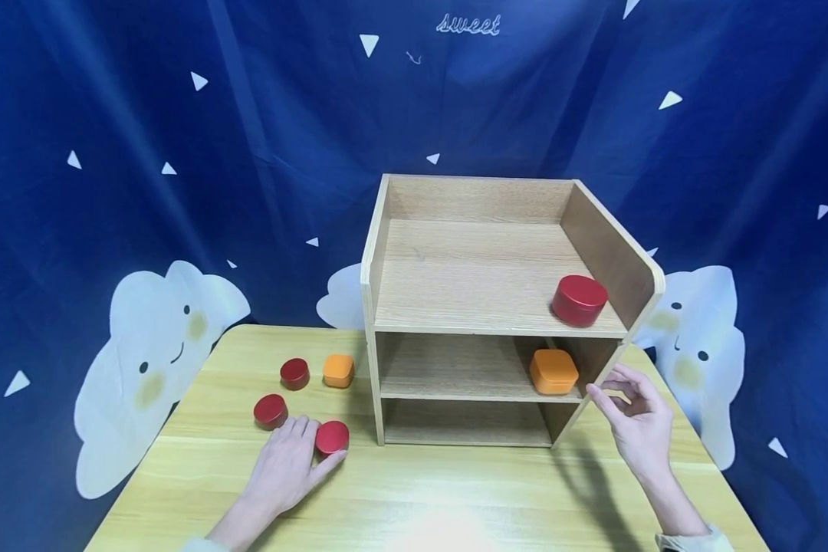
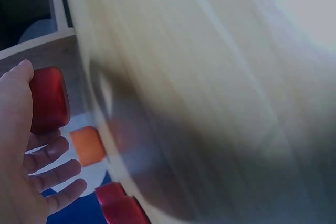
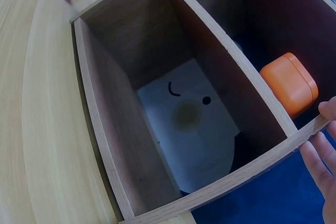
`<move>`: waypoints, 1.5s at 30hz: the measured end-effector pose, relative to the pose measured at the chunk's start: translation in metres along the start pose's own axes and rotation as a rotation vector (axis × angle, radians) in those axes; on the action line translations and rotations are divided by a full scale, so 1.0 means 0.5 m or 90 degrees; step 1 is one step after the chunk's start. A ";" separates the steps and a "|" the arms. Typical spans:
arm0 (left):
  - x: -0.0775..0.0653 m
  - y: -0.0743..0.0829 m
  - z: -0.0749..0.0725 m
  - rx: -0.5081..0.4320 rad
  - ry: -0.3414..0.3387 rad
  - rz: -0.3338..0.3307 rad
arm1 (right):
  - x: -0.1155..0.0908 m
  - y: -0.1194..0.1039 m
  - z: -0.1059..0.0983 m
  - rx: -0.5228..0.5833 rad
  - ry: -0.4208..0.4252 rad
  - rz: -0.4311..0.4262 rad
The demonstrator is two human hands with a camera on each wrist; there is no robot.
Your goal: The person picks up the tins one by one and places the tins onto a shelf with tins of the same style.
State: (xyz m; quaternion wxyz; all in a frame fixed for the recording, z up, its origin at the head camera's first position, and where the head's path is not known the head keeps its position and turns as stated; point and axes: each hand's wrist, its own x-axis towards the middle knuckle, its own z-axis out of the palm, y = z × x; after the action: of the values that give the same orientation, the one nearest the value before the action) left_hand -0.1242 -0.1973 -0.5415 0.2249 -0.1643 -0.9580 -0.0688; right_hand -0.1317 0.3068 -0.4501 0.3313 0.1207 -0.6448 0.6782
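Fingers of the left hand [image 1: 280, 464] were found pinched around a red tin [image 1: 332, 437], lower left of centre, the right edge of the shelf [image 1: 469, 364] being gripped by the right hand [image 1: 642, 429], and the adjacent tin [image 1: 271, 412] was judged liable to toppling by careless finger spread.

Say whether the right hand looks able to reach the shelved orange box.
Probably yes: the orange box stands near the open front of the shelf unit, close by; the right hand need only release the side panel.
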 end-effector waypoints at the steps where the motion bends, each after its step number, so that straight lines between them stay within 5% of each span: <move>1: 0.001 0.004 -0.003 -0.004 0.007 0.001 | 0.000 0.000 0.000 0.002 -0.001 -0.002; 10: 0.012 0.044 -0.036 -0.020 0.032 0.011 | 0.002 0.002 0.002 0.011 0.001 -0.005; 25: 0.025 0.105 -0.079 -0.044 -0.012 0.001 | 0.001 0.004 0.001 0.044 -0.005 -0.015; 45: 0.081 0.185 -0.132 -0.082 0.132 0.141 | 0.001 0.002 -0.003 0.021 -0.027 -0.022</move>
State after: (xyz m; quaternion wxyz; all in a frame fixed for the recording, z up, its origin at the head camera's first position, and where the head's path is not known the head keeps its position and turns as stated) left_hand -0.0996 -0.1127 -0.4591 0.3176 -0.2753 -0.8993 -0.1212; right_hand -0.1325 0.3082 -0.4507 0.3277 0.1515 -0.6382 0.6800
